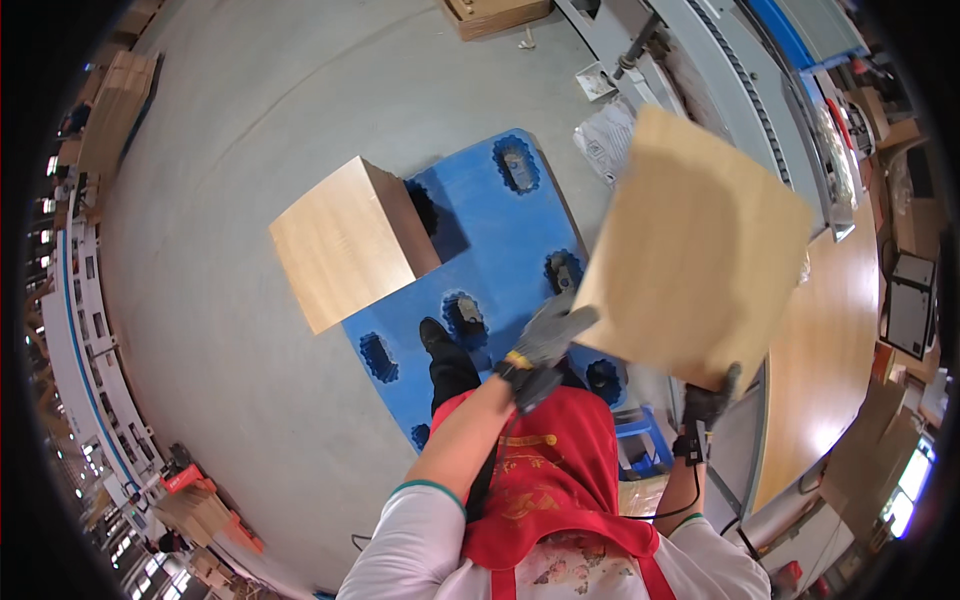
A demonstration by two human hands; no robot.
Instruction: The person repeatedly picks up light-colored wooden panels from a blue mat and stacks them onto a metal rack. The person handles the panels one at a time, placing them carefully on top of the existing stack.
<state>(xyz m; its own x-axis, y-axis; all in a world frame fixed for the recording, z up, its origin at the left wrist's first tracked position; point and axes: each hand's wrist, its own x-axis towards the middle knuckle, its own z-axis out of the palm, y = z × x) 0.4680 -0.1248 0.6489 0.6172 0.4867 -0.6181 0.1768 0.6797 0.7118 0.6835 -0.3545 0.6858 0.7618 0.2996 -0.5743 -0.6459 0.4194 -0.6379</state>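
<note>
A flat, light wood-grain panel (700,240) is held up at the right, tilted, with a shadow across its face. My left hand (548,338), in a grey glove, is at the panel's lower left corner, its fingers over the edge and slightly blurred. My right hand (712,398), in a dark glove, is closed on the lower edge near the right corner; part of its fingers is hidden behind the panel. To the left, a block-shaped wood-grain stack (340,245) sits on the blue plastic pallet (510,255), overhanging its left edge.
A dark shoe (433,335) stands on the pallet, which has several recessed holes. A grey machine (745,90) runs along the upper right, with a plastic bag (606,140) beside it. A wood-topped table (825,370) is at the right. Cardboard (495,15) lies at the far side.
</note>
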